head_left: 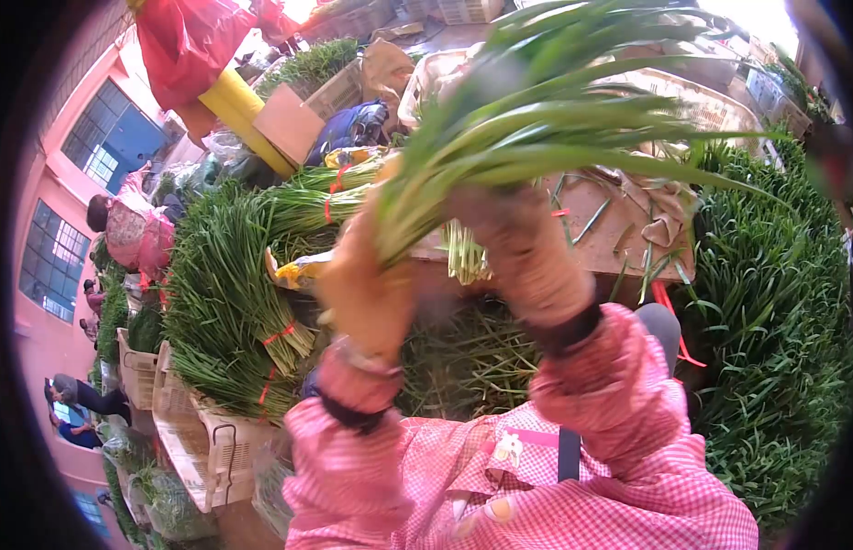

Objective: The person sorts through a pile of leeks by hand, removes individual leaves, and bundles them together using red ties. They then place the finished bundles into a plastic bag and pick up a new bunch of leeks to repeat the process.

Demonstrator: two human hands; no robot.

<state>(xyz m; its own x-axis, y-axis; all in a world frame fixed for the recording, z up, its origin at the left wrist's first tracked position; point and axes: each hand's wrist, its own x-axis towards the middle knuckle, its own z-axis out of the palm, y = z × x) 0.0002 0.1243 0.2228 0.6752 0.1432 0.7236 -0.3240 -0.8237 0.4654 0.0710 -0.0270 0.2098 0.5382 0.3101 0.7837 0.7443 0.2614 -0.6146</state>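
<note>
Head view, one item in hand: bunch of chives (537, 119), long green leaves, held up close to the camera and above the surface (619, 234), leaf tips fanning toward the upper right, pale stem ends pointing lower left

Left hand (367, 289), gloved in tan, grip closed round the stem end of the bunch; outline blurred

Right hand (523, 252), gloved likewise, grip closed round the bunch just beside the left hand, further up the stems

Sleeves (592, 403), pink and white check, dark cuffs at both wrists, filling the lower middle of the frame

Surface, brown and flat, behind the hands, strewn with loose leaves and a red band

Tied bundles (234, 302), same greens, bound with red bands, stacked in a heap to the left of the hands

Crates (211, 445), pale plastic, under and beside that heap at lower left

Loose greens (775, 312), a deep unbound mass along the right side

Cardboard box (287, 121), upper left, next to a yellow post (238, 105) and red sheeting (183, 41)

Other person (133, 229), in pink, at the far left, well apart from the hands
</note>
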